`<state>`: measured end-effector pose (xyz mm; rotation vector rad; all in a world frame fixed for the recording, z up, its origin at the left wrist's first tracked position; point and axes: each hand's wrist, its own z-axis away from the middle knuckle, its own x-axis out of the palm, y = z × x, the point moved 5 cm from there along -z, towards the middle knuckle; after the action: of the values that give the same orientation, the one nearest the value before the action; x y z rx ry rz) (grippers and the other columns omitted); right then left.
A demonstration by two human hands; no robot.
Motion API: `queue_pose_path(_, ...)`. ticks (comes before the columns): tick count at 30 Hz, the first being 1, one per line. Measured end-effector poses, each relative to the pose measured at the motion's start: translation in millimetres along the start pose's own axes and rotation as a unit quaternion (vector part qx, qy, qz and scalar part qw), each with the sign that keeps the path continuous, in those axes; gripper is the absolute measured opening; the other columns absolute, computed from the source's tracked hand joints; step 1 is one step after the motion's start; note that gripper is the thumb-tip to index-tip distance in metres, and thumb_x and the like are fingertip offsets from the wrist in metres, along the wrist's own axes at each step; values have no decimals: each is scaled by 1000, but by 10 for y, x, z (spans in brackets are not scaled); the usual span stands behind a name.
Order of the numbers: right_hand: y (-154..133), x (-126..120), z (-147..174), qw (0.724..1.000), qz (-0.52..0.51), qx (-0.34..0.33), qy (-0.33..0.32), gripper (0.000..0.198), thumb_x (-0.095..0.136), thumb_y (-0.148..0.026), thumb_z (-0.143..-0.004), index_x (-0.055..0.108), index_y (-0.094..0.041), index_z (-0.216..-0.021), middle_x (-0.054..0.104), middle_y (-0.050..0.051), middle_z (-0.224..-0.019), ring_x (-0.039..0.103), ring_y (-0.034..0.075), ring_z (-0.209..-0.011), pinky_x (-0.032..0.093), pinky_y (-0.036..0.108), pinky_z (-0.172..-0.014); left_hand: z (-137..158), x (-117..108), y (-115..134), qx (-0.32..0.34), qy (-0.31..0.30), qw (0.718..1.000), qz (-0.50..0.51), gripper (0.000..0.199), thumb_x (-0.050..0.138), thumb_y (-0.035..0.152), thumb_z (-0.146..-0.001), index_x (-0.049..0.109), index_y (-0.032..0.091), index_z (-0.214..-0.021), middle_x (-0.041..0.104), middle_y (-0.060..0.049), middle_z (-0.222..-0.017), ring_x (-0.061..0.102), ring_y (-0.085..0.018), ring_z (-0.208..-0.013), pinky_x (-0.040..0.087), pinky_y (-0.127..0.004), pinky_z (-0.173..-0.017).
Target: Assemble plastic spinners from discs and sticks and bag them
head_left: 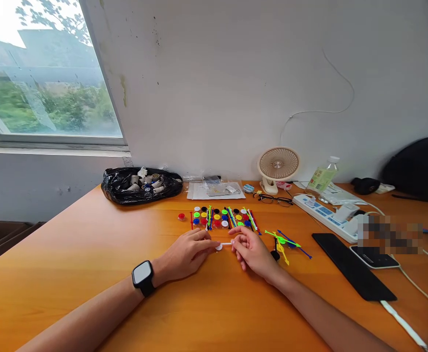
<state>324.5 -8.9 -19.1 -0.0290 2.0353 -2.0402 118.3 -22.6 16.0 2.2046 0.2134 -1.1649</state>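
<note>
My left hand (190,250), with a watch on its wrist, has its fingertips at a small white plastic disc (219,247) low over the table. My right hand (252,250) pinches the right end of a thin white plastic stick (226,243), which reaches to the disc; whether the two are joined I cannot tell. Just beyond my hands, small coloured discs (217,224) stand in groups, with bundles of coloured arrow-shaped sticks (231,217) between them. To the right of my right hand lie green, yellow, blue and black arrow pieces with discs (282,240).
A lone red disc (181,216) sits left of the groups. Behind are a black plastic bag (117,188) of parts, clear packets (217,189), glasses (272,199) and a fan (278,164). On the right lie a power strip (324,216), a black slab (353,266) and cables; another person's hand is partly blurred.
</note>
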Motion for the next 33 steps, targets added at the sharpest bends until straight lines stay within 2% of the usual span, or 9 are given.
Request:
queue_pose_path(7, -22, 17, 4, 1000, 3, 4, 5, 35, 64, -46, -83, 54, -23, -107, 54, -8, -70, 50, 11, -48, 47, 21, -31, -8, -2, 18, 3, 8, 1000, -16, 31, 49, 23, -106, 69, 24, -130, 70, -11, -108, 64, -23, -101, 52, -35, -89)
queue_pose_path(15, 1, 16, 14, 1000, 19, -9, 9, 34, 64, -47, -85, 55, -22, -107, 53, -7, -73, 53, 11, -51, 50, 22, -32, -21, 11, 42, 12, -12, 999, -41, 28, 48, 23, -106, 69, 23, -124, 71, -10, -105, 65, -22, -100, 53, -34, -89)
queue_pose_path(19, 5, 8, 15, 999, 27, -6, 16, 35, 64, -50, -89, 56, -21, -108, 52, -8, -65, 51, 10, -44, 50, 22, -34, -47, 18, 67, 4, -19, 997, -72, 22, 51, 20, -103, 68, 25, -117, 69, -8, -105, 64, -22, -101, 52, -35, -92)
queue_pose_path(21, 8, 7, 7, 999, 23, -7, 23, 37, 65, -52, -89, 56, -22, -109, 53, -8, -64, 54, 12, -47, 53, 23, -37, -63, 34, 82, 5, -26, 996, -88, 23, 53, 17, -99, 67, 25, -116, 68, -7, -107, 64, -22, -100, 52, -35, -92)
queue_pose_path(26, 34, -11, -7, 999, 20, -11, 46, 41, 67, -57, -87, 59, -22, -109, 60, -3, -78, 57, 13, -54, 53, 24, -36, -76, 73, 94, -1, -23, 995, -101, 23, 55, 14, -94, 63, 24, -112, 68, -6, -108, 62, -23, -99, 50, -37, -89)
queue_pose_path(30, 23, -79, 14, 997, 46, 2, 70, 44, 64, -60, -90, 59, -23, -114, 49, -9, -58, 50, 13, -44, 47, 22, -34, -51, 64, 80, -3, 0, 997, -76, 27, 55, 15, -95, 61, 25, -119, 67, -8, -119, 62, -24, -107, 51, -39, -97)
queue_pose_path(33, -67, -130, 45, 995, 50, -2, 88, 48, 66, -61, -89, 61, -24, -119, 45, -10, -52, 50, 15, -45, 46, 21, -35, -34, 5, 74, -12, 31, 998, -57, 36, 59, 20, -96, 59, 26, -131, 64, -9, -134, 59, -26, -119, 49, -43, -105)
